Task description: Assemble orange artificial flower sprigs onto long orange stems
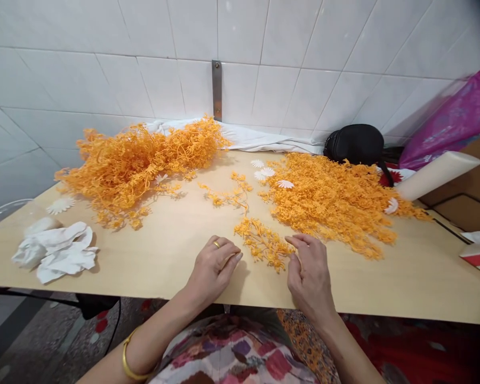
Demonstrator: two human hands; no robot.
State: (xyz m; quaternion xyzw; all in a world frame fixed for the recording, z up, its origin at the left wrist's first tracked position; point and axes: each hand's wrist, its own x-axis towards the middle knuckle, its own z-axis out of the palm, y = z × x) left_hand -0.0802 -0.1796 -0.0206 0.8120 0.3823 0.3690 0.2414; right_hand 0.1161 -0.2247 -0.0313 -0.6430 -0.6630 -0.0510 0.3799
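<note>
My left hand point(214, 269) rests on the pale wooden table point(152, 261), its fingers curled together just left of a small orange artificial sprig point(262, 244). My right hand point(309, 276) lies to the sprig's right, with its fingertips apart and at the sprig's right end. A thinner orange sprig point(230, 196) lies farther out. Two large heaps of orange sprigs spread on either side: one at the left point(132, 170) and one at the right point(328, 205). Several white paper daisy-like flowers point(274, 176) lie near the right heap.
Crumpled white cloth point(54, 250) lies at the table's left. A black bag point(356, 144), a cream roll point(438, 175) and a pink plastic bag point(452, 122) stand at the back right. White tiles rise behind the table, and its front edge runs just past my hands.
</note>
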